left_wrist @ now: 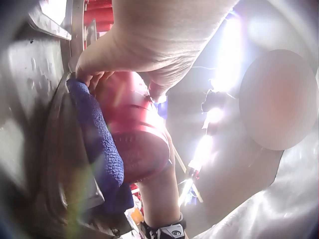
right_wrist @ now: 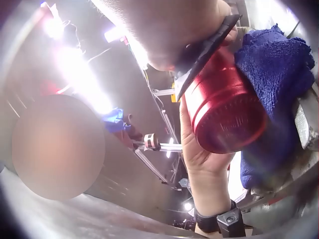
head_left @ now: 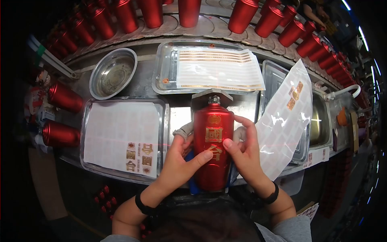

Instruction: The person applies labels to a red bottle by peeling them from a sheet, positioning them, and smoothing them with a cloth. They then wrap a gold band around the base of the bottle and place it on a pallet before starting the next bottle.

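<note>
A red bottle [head_left: 213,177] with gold characters down its front and a clear neck lies on a blue towel [left_wrist: 102,142], its base toward me. My left hand [head_left: 179,161] holds its left side, the thumb laid over the lower gold character and the fingers partly hidden beyond the edge. On the other side, my right hand [head_left: 248,155] grips the bottle, thumb pressing beside the characters and index finger along the upper right side. In the right wrist view the bottle's round base [right_wrist: 229,124] faces the camera, with the towel beside it.
To the left, a metal tray [head_left: 165,121] bears a sheet of gold characters. Behind stand a metal bowl [head_left: 94,86] and a tray [head_left: 159,72] with gold-striped sheets. A translucent decal sheet [head_left: 282,121] leans at right. Red bottles [head_left: 151,14] line the conveyor; two more [head_left: 60,134] are at left.
</note>
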The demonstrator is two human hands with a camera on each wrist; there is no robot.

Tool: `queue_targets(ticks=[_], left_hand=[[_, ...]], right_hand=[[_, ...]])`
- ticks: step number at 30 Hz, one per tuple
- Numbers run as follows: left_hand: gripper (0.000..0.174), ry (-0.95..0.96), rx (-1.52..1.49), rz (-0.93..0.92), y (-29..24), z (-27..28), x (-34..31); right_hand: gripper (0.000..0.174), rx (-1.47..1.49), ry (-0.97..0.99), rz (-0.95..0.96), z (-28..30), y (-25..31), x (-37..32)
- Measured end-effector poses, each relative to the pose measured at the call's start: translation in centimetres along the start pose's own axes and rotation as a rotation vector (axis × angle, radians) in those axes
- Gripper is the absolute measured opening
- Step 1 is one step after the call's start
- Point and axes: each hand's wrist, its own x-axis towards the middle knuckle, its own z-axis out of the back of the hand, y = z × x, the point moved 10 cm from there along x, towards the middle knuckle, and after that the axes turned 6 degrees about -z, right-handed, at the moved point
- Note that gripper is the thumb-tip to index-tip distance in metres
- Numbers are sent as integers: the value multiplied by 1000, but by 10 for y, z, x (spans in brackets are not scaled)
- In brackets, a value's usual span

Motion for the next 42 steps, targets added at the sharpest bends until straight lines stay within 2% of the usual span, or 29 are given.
queue_targets(ticks=[7, 10, 13, 18, 24, 32, 38, 42], left_hand=[[67, -9, 60, -20, -1, -3, 2], [75, 33, 76, -20, 3, -4, 4], [74, 3, -4, -10, -3, -5, 5], [75, 9, 46, -33, 0, -3, 8], [74, 21, 77, -37, 0, -1, 8], [74, 11, 50, -40, -1, -4, 7], [75, 26, 45, -44, 0, 0, 10], [74, 32, 32, -27, 0, 3, 10]], right_hand=[[53, -39, -14, 61, 6, 4, 1], [53, -59, -18, 56, 10, 0, 4], [53, -31, -12, 58, 8, 6, 4], [53, -26, -17, 63, 3, 5, 8], [61, -74, -39, 36, 10, -3, 11], [73, -47, 35, 19, 8, -3, 1], [78, 37, 74, 11, 10, -11, 5], [80, -23, 102, 16, 6, -7, 2]])
